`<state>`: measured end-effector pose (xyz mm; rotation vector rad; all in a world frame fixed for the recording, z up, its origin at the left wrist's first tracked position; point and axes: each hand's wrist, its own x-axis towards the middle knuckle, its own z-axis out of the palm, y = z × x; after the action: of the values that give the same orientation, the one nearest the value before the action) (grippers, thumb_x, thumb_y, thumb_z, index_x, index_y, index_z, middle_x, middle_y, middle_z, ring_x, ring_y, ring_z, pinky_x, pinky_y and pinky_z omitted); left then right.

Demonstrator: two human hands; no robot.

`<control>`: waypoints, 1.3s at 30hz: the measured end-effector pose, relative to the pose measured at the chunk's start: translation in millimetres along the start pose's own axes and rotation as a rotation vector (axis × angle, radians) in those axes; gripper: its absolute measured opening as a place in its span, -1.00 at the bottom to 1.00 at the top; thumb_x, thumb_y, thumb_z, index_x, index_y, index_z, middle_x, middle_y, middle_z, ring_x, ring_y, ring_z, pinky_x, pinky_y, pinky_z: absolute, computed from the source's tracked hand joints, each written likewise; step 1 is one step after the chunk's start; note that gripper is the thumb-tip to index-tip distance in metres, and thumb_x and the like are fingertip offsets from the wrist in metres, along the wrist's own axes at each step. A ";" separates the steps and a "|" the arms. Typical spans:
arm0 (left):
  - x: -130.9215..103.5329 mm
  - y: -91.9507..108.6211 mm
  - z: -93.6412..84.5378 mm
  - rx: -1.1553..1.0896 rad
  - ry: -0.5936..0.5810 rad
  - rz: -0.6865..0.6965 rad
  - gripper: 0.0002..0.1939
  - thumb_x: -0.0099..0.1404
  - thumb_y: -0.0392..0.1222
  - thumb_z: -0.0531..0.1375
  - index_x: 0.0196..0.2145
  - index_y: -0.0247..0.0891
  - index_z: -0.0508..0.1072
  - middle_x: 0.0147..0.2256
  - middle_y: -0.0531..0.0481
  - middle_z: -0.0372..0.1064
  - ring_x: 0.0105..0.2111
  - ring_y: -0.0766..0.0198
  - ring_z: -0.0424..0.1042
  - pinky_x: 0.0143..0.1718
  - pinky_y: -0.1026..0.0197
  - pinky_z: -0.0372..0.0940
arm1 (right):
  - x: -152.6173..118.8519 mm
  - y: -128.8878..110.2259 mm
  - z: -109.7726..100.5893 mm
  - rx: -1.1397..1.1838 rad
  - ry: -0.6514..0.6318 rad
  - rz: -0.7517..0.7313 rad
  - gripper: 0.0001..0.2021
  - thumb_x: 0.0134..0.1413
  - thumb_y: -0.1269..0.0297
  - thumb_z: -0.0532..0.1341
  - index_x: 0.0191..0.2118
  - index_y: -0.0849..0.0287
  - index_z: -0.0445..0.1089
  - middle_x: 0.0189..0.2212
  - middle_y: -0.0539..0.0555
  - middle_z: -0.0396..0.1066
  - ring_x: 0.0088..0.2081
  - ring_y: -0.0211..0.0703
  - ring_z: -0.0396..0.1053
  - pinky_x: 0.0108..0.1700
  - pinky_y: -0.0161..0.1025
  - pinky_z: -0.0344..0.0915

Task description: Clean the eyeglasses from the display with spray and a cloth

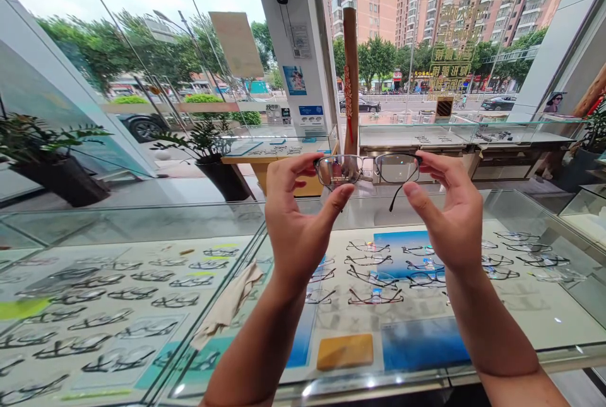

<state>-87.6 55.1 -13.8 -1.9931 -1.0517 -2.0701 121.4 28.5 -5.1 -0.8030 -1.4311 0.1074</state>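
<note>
Glass display counter (pixel 142 224), flat and reflective, with rows of thin wire frames (pixel 374 262) on pale and blue pads inside. Beige cloth (pixel 227 303), crumpled, on the glass top. Left hand (pixel 296 221) and right hand (pixel 449 214) raised above counter, each pinched narrow on one end of spectacles (pixel 368 169): slim dark metal rim, clear rectangular lenses, one temple hanging down.

Open air surrounds the raised hands — left hand (pixel 296 230) and right hand (pixel 449 218) — above the glass-topped display surface (pixel 426 388). Downward, that glass pane blocks reach to the rows of spectacle frames (pixel 374 274). Ahead stand a tall wooden post (pixel 351 79) and a white pillar (pixel 303 47) — beyond them, window glass.
</note>
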 end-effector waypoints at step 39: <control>1.1 1.3 6.0 -0.101 0.001 -0.109 -0.52 0.22 0.06 0.49 0.04 -0.12 0.59 -0.08 -0.04 0.57 -0.11 0.17 0.52 -0.10 0.10 0.31 | -0.9 -3.2 -0.1 -0.120 0.128 -0.187 -0.67 0.18 0.24 0.43 0.06 0.02 0.56 -0.04 0.07 0.57 -0.02 -0.01 0.52 0.09 0.09 0.51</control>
<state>-82.0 57.7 -12.7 -2.0224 -1.0999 -2.2215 120.1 25.6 -4.1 -0.7555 -1.3928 -0.1714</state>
